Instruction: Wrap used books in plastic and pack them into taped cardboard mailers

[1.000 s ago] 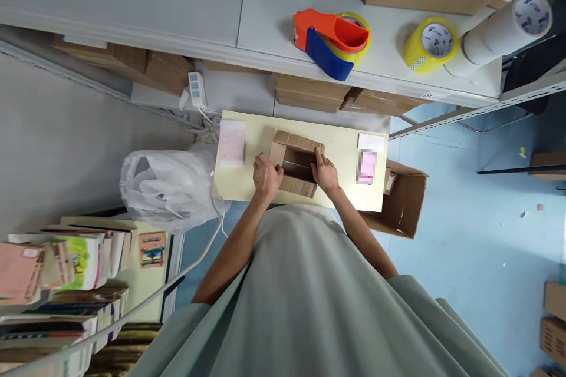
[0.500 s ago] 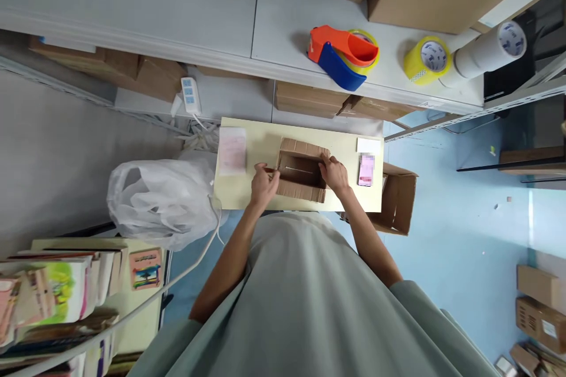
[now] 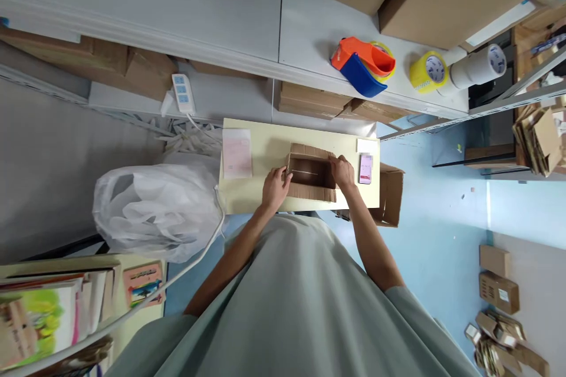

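Observation:
A small cardboard box (image 3: 312, 193) sits on the cream table (image 3: 265, 135), its top open and its long flaps spread outward. My left hand (image 3: 276, 188) grips the box's left end, thumb and fingers pinching the edge. On the opposite end, my right hand (image 3: 342, 172) has its fingers closed over the right edge near the far corner. The inside of the box looks bare apart from a pale seam line along its bottom. To the right of my right hand lies a phone (image 3: 365, 169) with a pinkish screen, below a white slip (image 3: 367, 145).
A printed sheet (image 3: 236, 154) lies at the table's left. On the shelf above stand an orange-and-blue tape dispenser (image 3: 360, 65) and a yellow tape roll (image 3: 428, 72). A white plastic bag (image 3: 154, 206) bulges at left; a larger open carton (image 3: 391, 195) stands at right.
The left and right end flaps no longer stick up over the opening; they are folded down at the ends. Both hands have shifted slightly right with the box, and the camera view has turned.

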Available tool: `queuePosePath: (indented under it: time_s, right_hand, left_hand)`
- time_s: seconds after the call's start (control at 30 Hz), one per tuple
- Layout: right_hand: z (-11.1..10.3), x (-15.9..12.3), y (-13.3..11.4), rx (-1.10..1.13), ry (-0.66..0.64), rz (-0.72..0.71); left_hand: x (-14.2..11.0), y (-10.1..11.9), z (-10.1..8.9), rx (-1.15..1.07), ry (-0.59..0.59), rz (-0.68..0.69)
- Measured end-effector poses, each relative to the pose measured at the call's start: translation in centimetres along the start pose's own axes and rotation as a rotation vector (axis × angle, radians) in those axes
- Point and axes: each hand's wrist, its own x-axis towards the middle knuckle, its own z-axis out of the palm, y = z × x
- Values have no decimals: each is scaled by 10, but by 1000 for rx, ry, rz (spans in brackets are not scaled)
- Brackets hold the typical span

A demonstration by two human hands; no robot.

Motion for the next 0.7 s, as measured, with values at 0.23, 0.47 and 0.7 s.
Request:
queuePosePath:
  time_s: [0.23,0.47,0.7]
  right_hand:
    - [-5,-36,-13,103,169,7]
    - [1,-80,-9,196,225,25]
    - [2,-104,0,275,195,49]
  left_hand:
    - [41,-51,-44,163,135,-274]
    - [71,-76,-68,489,60,-425]
    - [84,-82,-61,432,47,-398]
